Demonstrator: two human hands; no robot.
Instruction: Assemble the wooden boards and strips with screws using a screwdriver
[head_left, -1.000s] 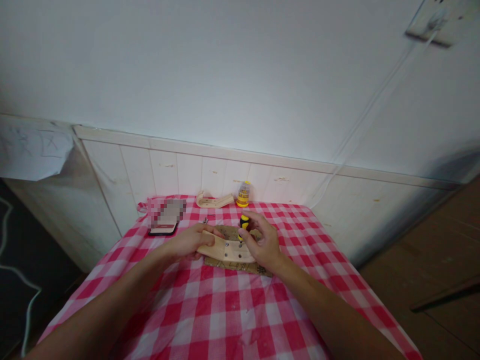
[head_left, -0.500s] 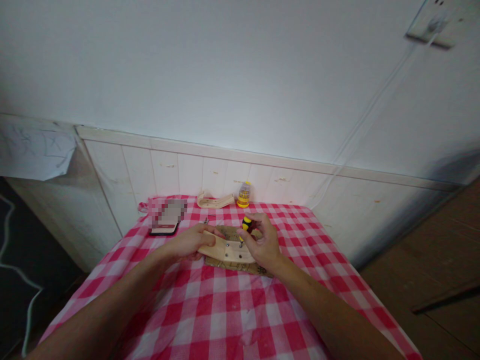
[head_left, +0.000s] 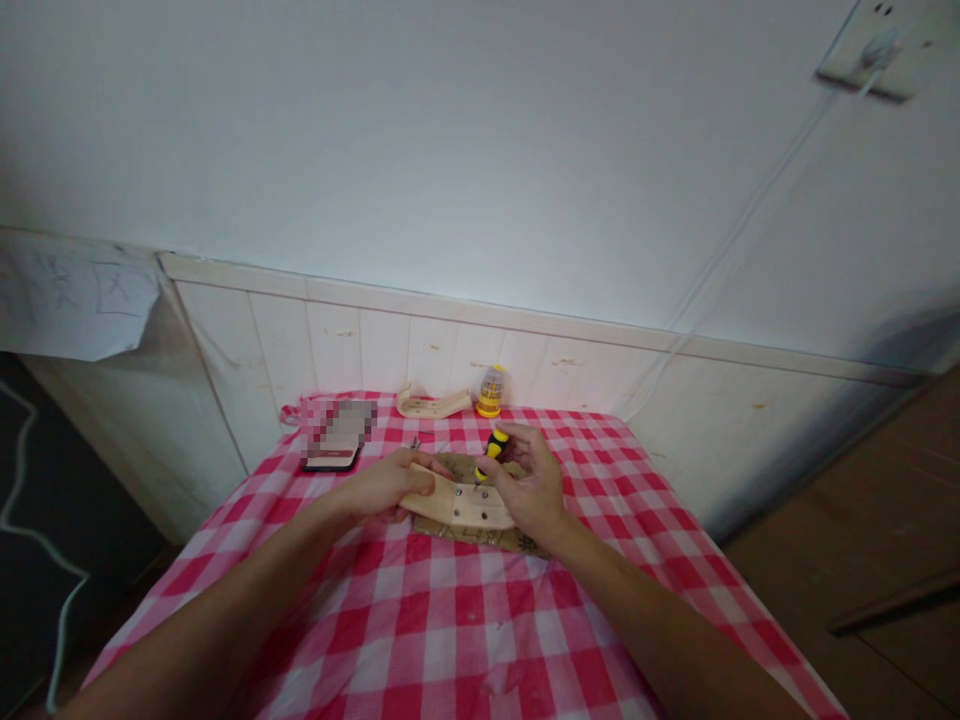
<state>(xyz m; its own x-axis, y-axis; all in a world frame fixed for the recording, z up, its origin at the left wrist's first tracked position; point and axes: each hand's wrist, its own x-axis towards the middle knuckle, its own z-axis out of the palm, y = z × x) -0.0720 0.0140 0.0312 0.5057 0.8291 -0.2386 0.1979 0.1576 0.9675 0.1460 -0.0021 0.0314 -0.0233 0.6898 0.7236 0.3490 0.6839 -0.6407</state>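
A pale wooden piece (head_left: 461,505) with several screw holes lies on a brown board (head_left: 495,538) in the middle of the checked table. My left hand (head_left: 386,485) presses down on its left end, fingers curled over the wood. My right hand (head_left: 529,480) is closed round a small yellow-and-black screwdriver (head_left: 493,448), held nearly upright with its tip at a hole near the piece's right side.
A red-and-white checked cloth (head_left: 450,640) covers the table. A phone (head_left: 334,440) lies at the back left. Against the white panelled wall stand a second curved wooden piece (head_left: 431,403) and a yellow jar of bits (head_left: 490,391). A small screw (head_left: 413,441) lies behind my left hand.
My right hand's fingers have shifted round the screwdriver handle, which has tilted slightly. The left hand stays on the wooden piece. The view has shifted a little.
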